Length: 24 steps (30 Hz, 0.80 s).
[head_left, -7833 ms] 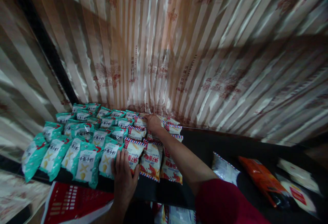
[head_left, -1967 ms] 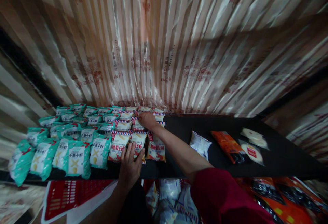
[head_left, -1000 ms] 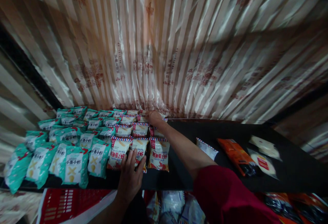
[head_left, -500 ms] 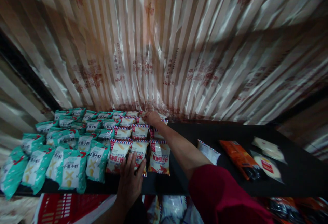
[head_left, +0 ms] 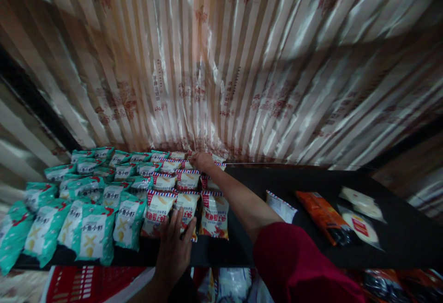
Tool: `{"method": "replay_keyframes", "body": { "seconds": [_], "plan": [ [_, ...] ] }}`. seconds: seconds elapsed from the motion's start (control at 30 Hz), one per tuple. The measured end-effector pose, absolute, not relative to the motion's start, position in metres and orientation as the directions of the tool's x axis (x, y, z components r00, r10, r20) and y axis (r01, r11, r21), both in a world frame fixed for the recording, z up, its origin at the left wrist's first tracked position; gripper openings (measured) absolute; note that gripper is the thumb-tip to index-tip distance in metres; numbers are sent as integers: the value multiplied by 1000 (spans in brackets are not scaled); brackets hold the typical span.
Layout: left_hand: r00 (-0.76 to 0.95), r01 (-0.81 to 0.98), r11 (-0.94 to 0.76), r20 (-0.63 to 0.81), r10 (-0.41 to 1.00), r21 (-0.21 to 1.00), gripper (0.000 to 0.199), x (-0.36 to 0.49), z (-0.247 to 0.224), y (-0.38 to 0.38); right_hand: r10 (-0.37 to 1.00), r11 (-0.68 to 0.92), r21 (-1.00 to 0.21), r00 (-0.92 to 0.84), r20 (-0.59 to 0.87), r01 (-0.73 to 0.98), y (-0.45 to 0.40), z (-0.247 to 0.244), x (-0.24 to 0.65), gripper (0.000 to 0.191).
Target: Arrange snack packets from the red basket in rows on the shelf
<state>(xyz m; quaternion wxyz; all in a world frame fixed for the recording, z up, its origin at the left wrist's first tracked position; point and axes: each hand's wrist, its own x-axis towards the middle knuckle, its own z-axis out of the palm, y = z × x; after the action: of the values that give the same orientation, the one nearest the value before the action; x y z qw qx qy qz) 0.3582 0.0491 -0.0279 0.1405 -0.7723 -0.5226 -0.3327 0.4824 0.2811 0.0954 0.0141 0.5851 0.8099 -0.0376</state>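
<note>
My left hand [head_left: 175, 247] lies with its fingers extended against the lower front of a red-and-white snack bag [head_left: 187, 203] in the front row. A dark ring shows on one finger. Stretched over the rows, my right hand [head_left: 203, 160] has its fingers curled at the top of a red-and-white snack bag [head_left: 188, 164] near the back; the fingertips are partly hidden. Another red-and-white bag [head_left: 214, 214] stands to the right of my left hand. Teal snack bags [head_left: 94, 233] stand in several rows to the left.
A black shelf [head_left: 242, 196] carries the bags. Toward the right lie a white-backed bag [head_left: 281, 206], an orange packet [head_left: 323, 215] and pale round packaged food [head_left: 362, 227]. Below the shelf sits a red basket [head_left: 90, 282], with more packets [head_left: 233, 284] beside it. Striped sheeting [head_left: 221, 63] hangs behind.
My right hand has shifted slightly left along the back of the rows. My left hand stays against the front bag. The view has tilted a little.
</note>
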Motion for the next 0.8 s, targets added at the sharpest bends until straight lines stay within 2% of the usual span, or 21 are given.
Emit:
{"method": "replay_keyframes", "body": {
  "seconds": [0.13, 0.3, 0.63, 0.8],
  "plan": [
    [222, 905, -403, 664, 714, 132, 48, 358, -31, 49, 937, 342, -69, -346, -53, 937, 286, 97, 491, 33],
    [231, 907, -407, 682, 694, 108, 50, 359, -32, 50, 957, 288, -58, -290, -28, 956, 303, 96, 509, 37],
    [218, 911, -398, 696, 684, 106, 52, 360, -33, 52, 948, 300, -30, -302, -104, 953, 320, 91, 512, 42],
    [213, 911, -397, 698, 684, 112, 52, 361, -31, 53, 935, 338, -18, -338, -105, 941, 325, 88, 508, 38]
  ]
}}
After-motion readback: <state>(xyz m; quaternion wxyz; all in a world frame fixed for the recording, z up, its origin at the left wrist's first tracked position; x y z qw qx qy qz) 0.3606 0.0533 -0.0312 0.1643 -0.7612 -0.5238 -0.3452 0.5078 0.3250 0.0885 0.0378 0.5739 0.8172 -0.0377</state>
